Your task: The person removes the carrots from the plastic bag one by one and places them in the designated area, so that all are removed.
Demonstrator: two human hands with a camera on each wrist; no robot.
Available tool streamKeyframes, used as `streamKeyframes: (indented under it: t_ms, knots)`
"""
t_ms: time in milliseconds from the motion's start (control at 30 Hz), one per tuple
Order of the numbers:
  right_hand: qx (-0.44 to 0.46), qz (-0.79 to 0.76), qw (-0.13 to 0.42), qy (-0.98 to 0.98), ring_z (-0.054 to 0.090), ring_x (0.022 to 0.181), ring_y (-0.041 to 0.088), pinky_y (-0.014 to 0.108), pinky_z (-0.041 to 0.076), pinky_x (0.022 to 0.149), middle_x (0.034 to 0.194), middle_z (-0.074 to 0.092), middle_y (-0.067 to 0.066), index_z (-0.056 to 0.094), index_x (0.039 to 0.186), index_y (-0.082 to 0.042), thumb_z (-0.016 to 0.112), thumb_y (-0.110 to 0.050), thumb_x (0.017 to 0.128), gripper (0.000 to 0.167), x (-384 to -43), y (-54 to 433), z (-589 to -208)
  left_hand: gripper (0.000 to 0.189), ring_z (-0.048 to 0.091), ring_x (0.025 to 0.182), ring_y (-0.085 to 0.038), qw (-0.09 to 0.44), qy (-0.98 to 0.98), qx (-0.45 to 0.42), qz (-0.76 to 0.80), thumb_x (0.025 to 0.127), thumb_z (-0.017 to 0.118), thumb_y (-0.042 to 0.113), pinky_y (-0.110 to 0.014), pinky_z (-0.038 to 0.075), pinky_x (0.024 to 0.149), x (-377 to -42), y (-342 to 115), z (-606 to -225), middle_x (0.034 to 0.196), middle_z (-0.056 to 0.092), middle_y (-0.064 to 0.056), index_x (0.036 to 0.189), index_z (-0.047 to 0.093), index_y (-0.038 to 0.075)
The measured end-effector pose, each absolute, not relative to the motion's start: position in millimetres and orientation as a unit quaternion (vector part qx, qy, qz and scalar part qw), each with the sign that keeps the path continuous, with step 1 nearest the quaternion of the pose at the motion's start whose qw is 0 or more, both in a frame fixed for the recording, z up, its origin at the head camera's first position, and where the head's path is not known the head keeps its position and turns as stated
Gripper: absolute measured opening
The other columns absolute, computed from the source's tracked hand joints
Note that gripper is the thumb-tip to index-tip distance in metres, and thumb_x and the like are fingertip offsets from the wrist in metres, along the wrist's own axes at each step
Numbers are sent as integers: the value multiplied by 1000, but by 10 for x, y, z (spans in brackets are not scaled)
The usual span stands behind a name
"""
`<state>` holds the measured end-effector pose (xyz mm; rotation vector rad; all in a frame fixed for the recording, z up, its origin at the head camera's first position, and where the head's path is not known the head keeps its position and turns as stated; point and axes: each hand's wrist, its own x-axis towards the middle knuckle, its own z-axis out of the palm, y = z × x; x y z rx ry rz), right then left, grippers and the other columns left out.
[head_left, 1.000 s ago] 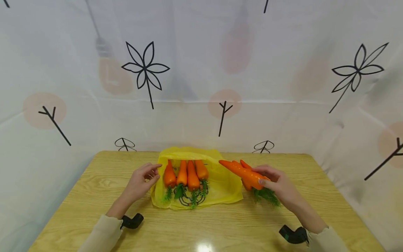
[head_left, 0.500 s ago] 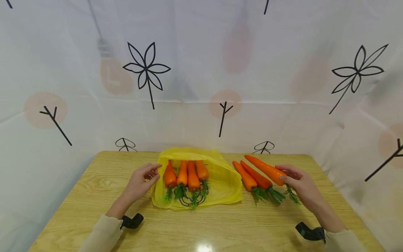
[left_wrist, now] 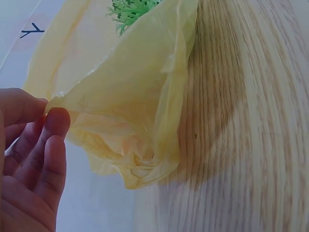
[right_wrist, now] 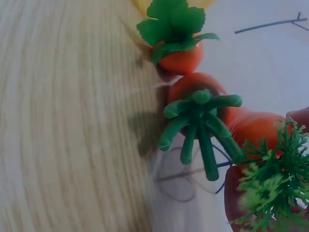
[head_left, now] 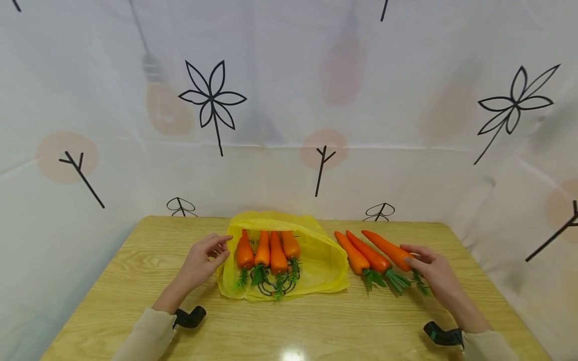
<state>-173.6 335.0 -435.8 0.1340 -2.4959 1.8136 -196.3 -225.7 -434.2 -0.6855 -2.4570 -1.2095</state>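
A yellow plastic bag [head_left: 322, 260] lies on its side with its mouth facing me, and several orange carrots [head_left: 278, 254] with green tops rest in it. Between thumb and fingertips, my left hand [head_left: 205, 258] pinches the left rim of the bag; the left wrist view shows this grip on the yellow film [left_wrist: 125, 72]. My right hand [head_left: 435, 273] holds the thick end of a carrot [head_left: 386, 248] with feathery greens [right_wrist: 277, 179]. Two more carrots, a left one [head_left: 351, 253] and a middle one [head_left: 368, 250], lie side by side between it and the bag.
Everything rests on a light wooden table [head_left: 289, 331]. Behind it hangs a white cloth [head_left: 271, 175] printed with black flowers and twigs. A black wrist device [head_left: 190, 317] sits on the left wrist and another device [head_left: 443, 334] on the right.
My right hand has moved right and down, from holding a carrot above the other two to setting it beside them at the table. The left hand keeps its pinch on the bag.
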Motion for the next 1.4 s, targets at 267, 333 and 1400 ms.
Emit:
streamKeyframes:
  t_ms: [267, 333, 1400]
  knots:
    - [7, 548, 20, -836, 55, 97, -8, 20, 50, 78, 122, 55, -15, 52, 138, 9, 61, -24, 101, 51, -1753, 3320, -4451, 35, 61, 78, -11, 154, -861, -233, -425, 88, 71, -5, -27, 55, 66, -1957, -2243, -4340, 88, 57, 4, 122, 69, 3]
    - [1, 541, 15, -841, 56, 96, -8, 22, 51, 76, 129, 56, -1, 51, 139, 9, 61, -25, 101, 52, -1753, 3309, -4475, 35, 61, 78, -11, 153, -861, -232, -425, 88, 71, -5, -27, 55, 67, -1958, -2241, -4341, 88, 57, 4, 122, 69, 3]
    - [17, 458, 83, -885, 53, 116, 30, 10, 45, 80, 136, 52, 24, 53, 140, 0, 62, -32, 100, 52, -1607, 3145, -4372, 33, 60, 79, -11, 152, -857, -236, -432, 90, 70, -3, -27, 55, 67, -1951, -2228, -4394, 89, 59, 4, 122, 69, 3]
